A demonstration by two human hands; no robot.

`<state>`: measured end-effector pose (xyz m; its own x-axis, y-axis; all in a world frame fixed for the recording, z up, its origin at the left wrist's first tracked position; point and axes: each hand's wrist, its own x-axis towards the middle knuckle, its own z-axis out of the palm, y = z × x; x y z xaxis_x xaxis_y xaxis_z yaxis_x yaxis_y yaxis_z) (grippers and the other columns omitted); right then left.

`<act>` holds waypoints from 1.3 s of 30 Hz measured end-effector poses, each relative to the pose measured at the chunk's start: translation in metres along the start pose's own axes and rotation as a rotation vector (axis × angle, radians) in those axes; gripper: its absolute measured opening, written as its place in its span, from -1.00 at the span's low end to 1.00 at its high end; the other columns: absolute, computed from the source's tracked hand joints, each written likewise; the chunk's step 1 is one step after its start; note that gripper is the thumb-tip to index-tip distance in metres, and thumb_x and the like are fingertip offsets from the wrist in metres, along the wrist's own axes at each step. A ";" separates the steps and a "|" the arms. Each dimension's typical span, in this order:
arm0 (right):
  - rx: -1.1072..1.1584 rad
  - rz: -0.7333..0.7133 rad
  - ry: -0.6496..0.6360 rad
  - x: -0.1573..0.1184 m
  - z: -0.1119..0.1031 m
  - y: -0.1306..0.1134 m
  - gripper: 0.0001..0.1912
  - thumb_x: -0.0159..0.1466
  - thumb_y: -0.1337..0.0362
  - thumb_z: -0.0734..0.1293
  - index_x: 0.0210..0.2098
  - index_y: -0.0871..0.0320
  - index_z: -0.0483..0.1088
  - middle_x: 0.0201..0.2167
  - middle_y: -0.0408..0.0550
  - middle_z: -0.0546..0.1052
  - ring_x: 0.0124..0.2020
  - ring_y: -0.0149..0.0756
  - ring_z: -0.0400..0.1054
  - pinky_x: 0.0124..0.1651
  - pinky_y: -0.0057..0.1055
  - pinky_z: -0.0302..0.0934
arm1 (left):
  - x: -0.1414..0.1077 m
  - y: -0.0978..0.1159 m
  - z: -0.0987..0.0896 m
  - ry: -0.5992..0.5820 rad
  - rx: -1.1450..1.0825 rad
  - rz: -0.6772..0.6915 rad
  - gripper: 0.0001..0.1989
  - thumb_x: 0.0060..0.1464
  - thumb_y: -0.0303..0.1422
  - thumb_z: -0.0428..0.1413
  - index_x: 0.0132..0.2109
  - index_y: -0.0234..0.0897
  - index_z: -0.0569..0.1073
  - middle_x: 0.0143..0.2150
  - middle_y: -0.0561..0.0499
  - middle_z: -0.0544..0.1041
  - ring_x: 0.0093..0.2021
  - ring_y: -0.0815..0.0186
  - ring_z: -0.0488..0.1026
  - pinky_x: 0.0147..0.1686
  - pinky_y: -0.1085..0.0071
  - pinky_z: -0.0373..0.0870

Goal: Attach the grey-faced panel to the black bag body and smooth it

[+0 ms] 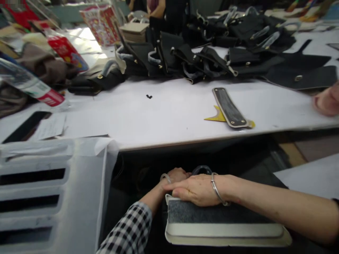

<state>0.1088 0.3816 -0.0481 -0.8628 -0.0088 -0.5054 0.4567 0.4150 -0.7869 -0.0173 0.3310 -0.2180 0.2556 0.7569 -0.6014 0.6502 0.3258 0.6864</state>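
Note:
A dark bag (201, 211) with pale raw edges and a cream strip rests low in front of me, below the table edge. Across its upper part lies my right hand (197, 191), palm down, its fingers stretched leftward; a silver bangle circles the wrist. Just beyond is my left hand (178, 174), reaching over the bag's far side from a checked sleeve. Its fingers are partly covered by my right hand, so their grip cannot be seen. Beside both hands rises a plastic-wrapped handle (201, 170).
Black bags and parts (169, 56) crowd the table's back. A strap piece (230, 107) lies over a yellow template (215, 115). At left are a water bottle (34, 84) and a slotted grey crate (84, 183). Another person's hand (328, 101) is at the right.

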 end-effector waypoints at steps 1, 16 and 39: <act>0.021 -0.004 -0.011 -0.005 -0.002 0.002 -0.52 0.46 0.10 0.07 0.34 -0.12 0.15 0.28 -0.06 0.32 0.25 0.00 0.24 0.28 -0.05 0.11 | -0.001 0.004 -0.004 -0.055 0.019 -0.006 -0.69 0.19 -0.13 0.14 -0.16 -0.33 0.49 -0.24 0.03 0.52 -0.23 0.25 0.50 -0.20 0.27 0.48; -0.008 0.271 0.099 -0.116 -0.011 0.048 -0.52 0.40 0.00 0.15 0.29 -0.21 0.21 0.15 -0.06 0.47 0.09 0.02 0.40 0.08 -0.11 0.27 | -0.116 0.098 -0.089 -0.294 -0.119 0.117 -0.58 0.17 -0.06 0.07 -0.43 -0.33 0.49 -0.55 0.16 0.17 -0.51 0.46 0.02 -0.54 0.49 0.00; 0.236 0.147 0.594 -0.083 0.006 0.042 -0.51 0.14 -0.03 0.46 0.02 -0.01 0.53 0.09 0.00 0.51 0.22 0.10 0.25 0.37 0.10 -0.22 | -0.119 0.118 -0.078 -0.040 0.369 0.286 -0.68 0.23 -0.17 0.02 0.04 -0.08 0.53 -0.04 0.04 0.58 -0.10 0.23 0.49 -0.09 0.41 0.34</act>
<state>0.2008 0.3948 -0.0412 -0.7299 0.5650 -0.3848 0.5556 0.1623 -0.8155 -0.0272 0.3238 -0.0336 0.4844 0.7623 -0.4292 0.7587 -0.1219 0.6399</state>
